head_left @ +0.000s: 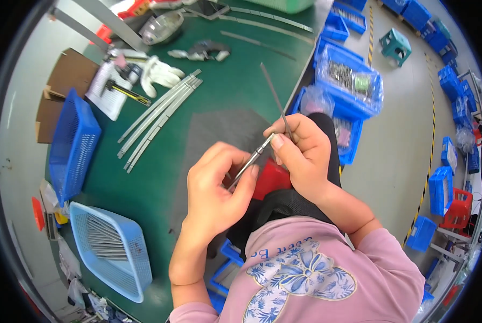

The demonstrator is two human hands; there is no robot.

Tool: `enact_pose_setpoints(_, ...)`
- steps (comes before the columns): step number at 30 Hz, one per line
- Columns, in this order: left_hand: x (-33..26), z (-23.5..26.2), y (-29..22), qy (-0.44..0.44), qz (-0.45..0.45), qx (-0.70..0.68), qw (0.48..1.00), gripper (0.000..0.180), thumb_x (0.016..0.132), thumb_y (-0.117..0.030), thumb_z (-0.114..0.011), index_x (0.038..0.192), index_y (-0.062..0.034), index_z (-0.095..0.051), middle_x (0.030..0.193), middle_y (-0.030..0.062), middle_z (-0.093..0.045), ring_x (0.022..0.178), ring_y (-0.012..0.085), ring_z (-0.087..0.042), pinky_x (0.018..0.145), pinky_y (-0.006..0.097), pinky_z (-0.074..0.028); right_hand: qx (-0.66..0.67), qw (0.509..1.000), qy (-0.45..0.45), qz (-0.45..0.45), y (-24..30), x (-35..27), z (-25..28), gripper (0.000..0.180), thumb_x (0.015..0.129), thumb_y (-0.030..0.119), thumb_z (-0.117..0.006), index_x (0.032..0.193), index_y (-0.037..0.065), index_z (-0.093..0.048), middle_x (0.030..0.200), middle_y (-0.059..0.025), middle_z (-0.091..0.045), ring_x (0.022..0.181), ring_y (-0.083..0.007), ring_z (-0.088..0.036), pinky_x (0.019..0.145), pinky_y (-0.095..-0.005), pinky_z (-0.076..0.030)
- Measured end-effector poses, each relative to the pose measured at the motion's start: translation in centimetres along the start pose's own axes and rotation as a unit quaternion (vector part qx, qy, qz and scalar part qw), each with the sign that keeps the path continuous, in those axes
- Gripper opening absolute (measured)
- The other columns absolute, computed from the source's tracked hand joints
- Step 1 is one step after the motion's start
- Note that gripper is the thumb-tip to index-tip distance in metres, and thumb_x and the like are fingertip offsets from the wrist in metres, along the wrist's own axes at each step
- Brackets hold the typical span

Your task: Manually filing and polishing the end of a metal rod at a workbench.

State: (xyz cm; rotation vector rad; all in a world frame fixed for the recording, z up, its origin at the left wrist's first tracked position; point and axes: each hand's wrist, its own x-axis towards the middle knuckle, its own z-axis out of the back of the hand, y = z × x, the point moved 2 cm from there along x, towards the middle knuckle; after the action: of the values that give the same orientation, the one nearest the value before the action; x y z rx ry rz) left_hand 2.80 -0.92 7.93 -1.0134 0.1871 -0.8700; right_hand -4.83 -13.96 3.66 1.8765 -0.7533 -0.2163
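While left hand (217,185) pinches metal rod (250,160), right hand (300,151) holding thin file (276,99)

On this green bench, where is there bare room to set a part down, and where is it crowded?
Bare mat lies between the metal strips and the bench's right edge, and between those strips and the light blue basket. The far edge is crowded: white gloves, metal bowl. Both the left hand and right hand grip a thin rod.

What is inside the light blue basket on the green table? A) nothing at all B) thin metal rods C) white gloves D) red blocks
B: the light blue basket near the left hand holds a pile of thin grey metal rods lying side by side.
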Motion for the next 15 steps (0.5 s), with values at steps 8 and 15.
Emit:
enact_pose_setpoints(8, -3.0, 6.5, -2.3, -0.176, -0.087, -0.198, 0.96, 0.017, 0.086, -0.003, -0.067, 0.101, 0.0052, -0.068, 0.088, 0.0093, -0.06, 0.071, 0.0114, -0.058, 0.057, 0.023, -0.048, 0.047, 0.97, 0.223, 0.085, 5.8, 3.1, -10.3, 0.011, 0.093, 0.002, -0.059, 0.102, -0.004, -0.058, 0.086, -0.0022, -0.062, 0.072, -0.0032, -0.055, 0.062, -0.0181, -0.045)
enact_pose_setpoints(15, -4.6, 8.9, -2.5, -0.233, -0.112, -0.416, 0.872, 0.015, 0.091, 0.0, -0.061, 0.102, 0.0071, -0.066, 0.093, 0.0104, -0.059, 0.065, 0.0116, -0.058, 0.054, 0.022, -0.048, 0.144, 0.929, 0.337, -0.059, 5.3, 2.5, -15.3, 0.023, 0.093, 0.013, -0.058, 0.107, -0.004, -0.055, 0.085, -0.0064, -0.062, 0.071, -0.0076, -0.06, 0.059, -0.0198, -0.048)
